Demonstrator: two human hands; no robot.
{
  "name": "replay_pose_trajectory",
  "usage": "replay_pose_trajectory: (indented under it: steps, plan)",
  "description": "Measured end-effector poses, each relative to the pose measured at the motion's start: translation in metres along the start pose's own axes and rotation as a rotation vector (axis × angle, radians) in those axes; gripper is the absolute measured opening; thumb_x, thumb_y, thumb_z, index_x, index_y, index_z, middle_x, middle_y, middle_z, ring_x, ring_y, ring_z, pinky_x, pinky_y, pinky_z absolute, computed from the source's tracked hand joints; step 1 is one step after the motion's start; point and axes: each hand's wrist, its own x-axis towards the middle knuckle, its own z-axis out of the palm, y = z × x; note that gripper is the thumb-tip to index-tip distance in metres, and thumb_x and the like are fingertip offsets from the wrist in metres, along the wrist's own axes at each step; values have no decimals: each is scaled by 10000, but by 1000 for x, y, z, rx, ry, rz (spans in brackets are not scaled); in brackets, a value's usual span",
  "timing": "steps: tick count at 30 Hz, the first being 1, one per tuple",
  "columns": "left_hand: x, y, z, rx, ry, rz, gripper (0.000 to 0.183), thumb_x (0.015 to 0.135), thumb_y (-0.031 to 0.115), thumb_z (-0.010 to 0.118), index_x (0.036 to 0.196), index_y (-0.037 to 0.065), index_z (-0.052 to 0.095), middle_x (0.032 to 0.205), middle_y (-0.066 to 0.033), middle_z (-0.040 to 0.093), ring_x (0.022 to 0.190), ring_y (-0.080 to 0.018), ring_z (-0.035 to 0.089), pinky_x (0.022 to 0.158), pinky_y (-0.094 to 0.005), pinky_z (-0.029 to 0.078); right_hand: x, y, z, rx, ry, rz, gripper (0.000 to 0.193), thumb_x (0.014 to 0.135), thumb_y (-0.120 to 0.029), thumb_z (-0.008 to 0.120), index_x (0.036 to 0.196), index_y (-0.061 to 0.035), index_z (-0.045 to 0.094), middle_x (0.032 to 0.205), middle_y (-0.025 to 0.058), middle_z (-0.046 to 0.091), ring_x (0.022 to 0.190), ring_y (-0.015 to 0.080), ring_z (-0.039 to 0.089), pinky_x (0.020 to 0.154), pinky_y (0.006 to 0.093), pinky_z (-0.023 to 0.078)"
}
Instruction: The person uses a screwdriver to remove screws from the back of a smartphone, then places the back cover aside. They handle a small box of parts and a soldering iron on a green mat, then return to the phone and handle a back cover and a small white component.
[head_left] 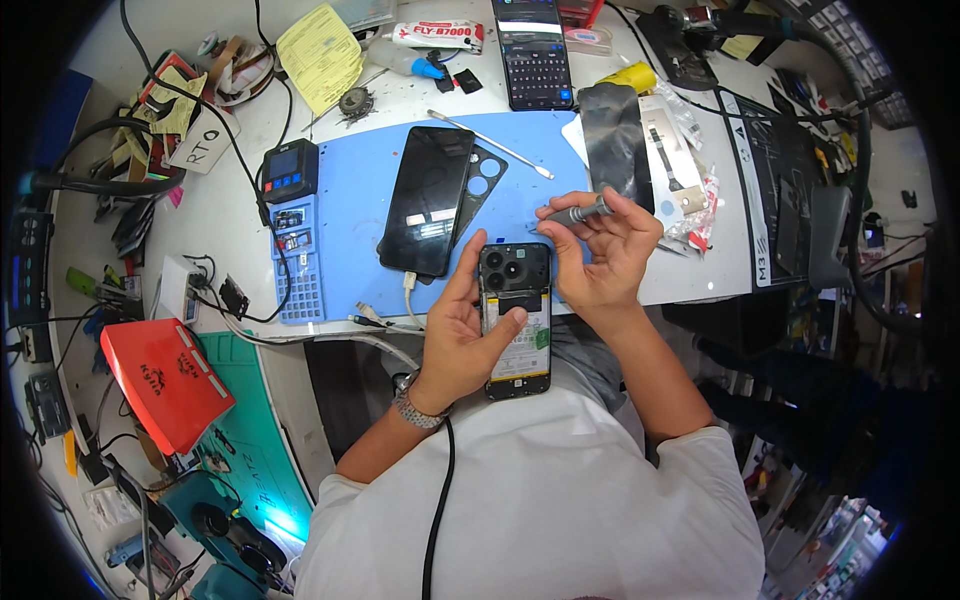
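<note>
My left hand (468,335) is closed on a smartphone (518,345) with its back cover off, the thumb lying across its lower middle. The phone's camera lenses sit at its upper end, and a battery with a yellow edge and a green patch shows below. Between the fingers of my right hand (612,250) is a small grey screwdriver (578,214), held just above and right of the phone's top, its tip to the left. Beyond my left hand, a black phone (428,200) lies on the blue mat (350,180), overlapping a dark back cover (484,178) with round camera holes.
A white cable (409,296) meets the black phone's near end. A thin pointed tool (490,145) lies behind it. At left stands a small device with a screen (290,172); at the back, a lit phone (533,55). A red box (167,385) sits at lower left.
</note>
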Motion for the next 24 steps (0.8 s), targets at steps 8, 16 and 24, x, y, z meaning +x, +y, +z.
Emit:
replay_pose_trajectory:
  steps: [8, 16, 24]
  plan:
    - [-1, 0, 0, 10, 2, -1, 977, 948, -134, 733, 1740, -19, 173, 1497, -172, 611, 1346, -164, 620, 1145, -318, 493, 0, -5, 2, 60, 100, 40, 720, 955, 205, 672, 1488, -61, 267, 1211, 260, 642, 1037, 276, 752, 869, 363, 667]
    - [-1, -2, 0, 4, 9, -11, 972, 949, -136, 732, 1741, -11, 183, 1476, -167, 628, 1331, -166, 632, 1137, -324, 502, -1, -18, -14, 259, 244, 475, 688, 1001, 95, 721, 1487, -47, 254, 1178, 248, 652, 988, 264, 748, 807, 376, 686]
    - [-1, 0, 2, 4, 6, -8, 960, 957, -128, 727, 1740, -12, 184, 1475, -172, 631, 1328, -170, 638, 1136, -329, 505, -2, -17, -16, 273, 277, 499, 679, 1005, 81, 729, 1478, -48, 259, 1144, 231, 659, 964, 271, 749, 787, 379, 684]
